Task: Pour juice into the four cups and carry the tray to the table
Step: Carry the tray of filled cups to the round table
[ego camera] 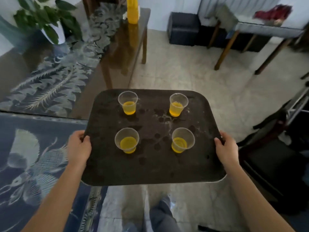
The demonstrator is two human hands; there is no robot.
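A dark rectangular tray (155, 169) is held level in the air over the tiled floor. My left hand (78, 148) grips its left edge and my right hand (226, 149) grips its right edge. Several clear plastic cups stand upright on it, each partly filled with yellow juice: far left cup (128, 102), far right cup (178, 104), near left cup (127, 140), near right cup (182, 140). Wet spots mark the tray between them. The yellow juice bottle (132, 10) stands on the dark glossy table (120, 44) at the back.
The glossy table with a patterned runner (55, 81) and a potted plant (45, 19) runs along the left. A light table (267, 29) with wooden legs stands at the back right, black boxes (184, 28) under it. A dark chair (270, 158) is at my right. My legs show below.
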